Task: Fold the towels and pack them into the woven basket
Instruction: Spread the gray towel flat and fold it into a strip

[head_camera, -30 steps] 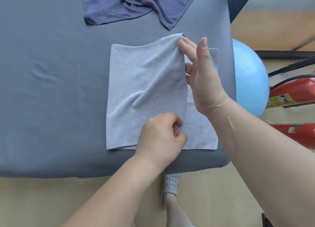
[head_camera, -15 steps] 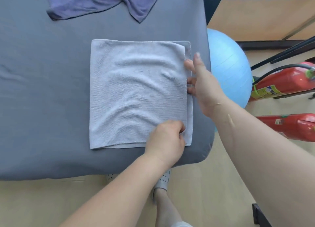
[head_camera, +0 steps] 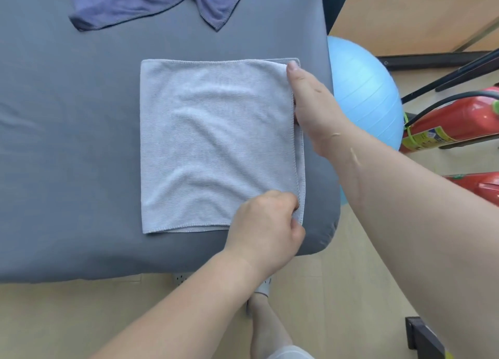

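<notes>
A light grey towel (head_camera: 216, 142) lies folded in half on the grey padded surface (head_camera: 67, 142), its top layer stopping just short of the lower layer's right edge. At the near right corner, my left hand (head_camera: 266, 229) has its fingers curled and pinches the top layer's edge. My right hand (head_camera: 313, 102) lies along the towel's right edge with straight fingers, and a fingertip touches the far right corner. A crumpled purple towel (head_camera: 135, 2) sits at the far edge. No woven basket is in view.
The padded surface ends just right of the towel and just below it. Beyond the right edge sit a blue exercise ball (head_camera: 364, 88) and two red fire extinguishers (head_camera: 453, 121) on the wooden floor. My slippered foot (head_camera: 263, 288) shows under the near edge.
The raised half of the grey towel has been brought over to the right and laid flat. My right hand moved from the lifted flap to the towel's right edge. My left hand kept its pinch.
</notes>
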`<state>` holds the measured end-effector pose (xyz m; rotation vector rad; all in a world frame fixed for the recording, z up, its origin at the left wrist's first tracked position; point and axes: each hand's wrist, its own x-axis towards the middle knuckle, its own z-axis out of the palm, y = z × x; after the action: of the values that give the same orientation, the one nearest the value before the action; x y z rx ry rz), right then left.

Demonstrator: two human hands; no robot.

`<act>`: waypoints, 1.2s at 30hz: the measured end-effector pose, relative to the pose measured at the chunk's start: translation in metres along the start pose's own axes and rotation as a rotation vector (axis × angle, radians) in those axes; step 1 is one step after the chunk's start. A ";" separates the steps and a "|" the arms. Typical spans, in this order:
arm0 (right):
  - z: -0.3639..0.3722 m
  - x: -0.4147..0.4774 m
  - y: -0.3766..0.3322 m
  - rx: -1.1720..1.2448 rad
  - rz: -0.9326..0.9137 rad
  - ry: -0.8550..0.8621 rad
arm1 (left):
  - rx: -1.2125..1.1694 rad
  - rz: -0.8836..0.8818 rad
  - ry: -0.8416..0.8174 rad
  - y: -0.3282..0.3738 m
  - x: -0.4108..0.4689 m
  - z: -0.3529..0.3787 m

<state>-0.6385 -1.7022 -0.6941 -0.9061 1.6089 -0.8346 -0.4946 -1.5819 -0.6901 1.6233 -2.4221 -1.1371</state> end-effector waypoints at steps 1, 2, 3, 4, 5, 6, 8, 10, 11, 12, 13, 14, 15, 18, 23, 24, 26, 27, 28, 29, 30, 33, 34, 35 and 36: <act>0.000 0.003 -0.001 -0.013 0.013 -0.001 | 0.010 -0.009 -0.023 0.000 0.001 0.001; 0.000 0.005 -0.003 -0.024 0.024 -0.005 | 0.020 -0.016 -0.041 -0.001 0.002 0.001; -0.001 0.007 -0.004 -0.033 0.027 -0.006 | 0.026 -0.018 -0.055 -0.002 0.002 0.001; -0.002 0.007 -0.007 -0.031 0.019 0.002 | 0.027 -0.016 -0.061 -0.002 0.003 0.001; -0.003 0.008 -0.007 -0.011 -0.001 0.015 | 0.025 -0.015 -0.060 -0.002 0.003 0.000; -0.004 0.007 -0.008 0.015 -0.027 0.032 | 0.025 -0.019 -0.051 -0.002 0.002 -0.001; -0.007 0.003 -0.011 0.048 -0.088 0.081 | 0.030 -0.046 -0.019 0.001 0.001 -0.004; -0.007 -0.001 -0.012 0.054 -0.119 0.123 | 0.024 -0.051 0.001 0.005 0.000 -0.005; -0.007 -0.001 -0.010 0.060 -0.120 0.136 | 0.019 -0.048 -0.004 0.008 0.000 -0.004; -0.007 0.000 -0.006 0.066 -0.121 0.141 | 0.019 -0.048 -0.010 0.010 0.000 -0.002; -0.007 0.003 0.000 0.063 -0.118 0.143 | 0.031 -0.053 -0.024 0.012 0.002 0.000; -0.008 0.004 0.006 0.059 -0.112 0.142 | 0.049 -0.058 -0.041 0.013 0.005 0.004; -0.008 0.005 0.011 0.050 -0.104 0.141 | 0.071 -0.062 -0.060 0.013 0.007 0.008; -0.006 0.007 0.024 -0.054 -0.085 0.129 | 0.135 -0.066 -0.124 0.012 0.014 0.020; -0.008 0.004 0.031 -0.053 -0.035 0.119 | 0.127 -0.048 -0.071 0.005 0.015 0.030; -0.009 0.002 0.029 -0.056 -0.045 0.120 | 0.114 -0.039 -0.057 0.003 0.014 0.031; -0.011 0.000 0.030 -0.093 -0.065 0.136 | 0.099 -0.013 -0.039 0.000 0.011 0.032; -0.011 -0.001 0.030 -0.112 -0.071 0.144 | 0.094 0.005 -0.035 -0.001 0.010 0.033; -0.011 -0.001 0.028 -0.122 -0.067 0.148 | 0.086 0.019 -0.032 -0.002 0.009 0.034; -0.012 0.000 0.027 -0.118 -0.061 0.149 | 0.070 0.030 -0.026 -0.003 0.007 0.034; -0.013 0.001 0.026 -0.094 -0.057 0.148 | 0.049 0.043 -0.016 -0.004 0.006 0.033; -0.016 -0.001 0.021 -0.011 -0.109 0.160 | 0.000 0.097 0.059 -0.003 0.002 0.032; -0.016 -0.001 0.022 -0.007 -0.126 0.174 | -0.004 0.109 0.081 -0.002 0.001 0.033; -0.017 -0.002 0.024 -0.016 -0.132 0.184 | 0.001 0.110 0.072 0.000 0.000 0.033; -0.016 -0.002 0.026 -0.038 -0.139 0.189 | 0.015 0.095 0.039 0.000 0.000 0.034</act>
<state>-0.6580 -1.6871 -0.7123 -0.9994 1.7439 -1.0141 -0.5083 -1.5630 -0.7154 1.5014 -2.4598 -1.0661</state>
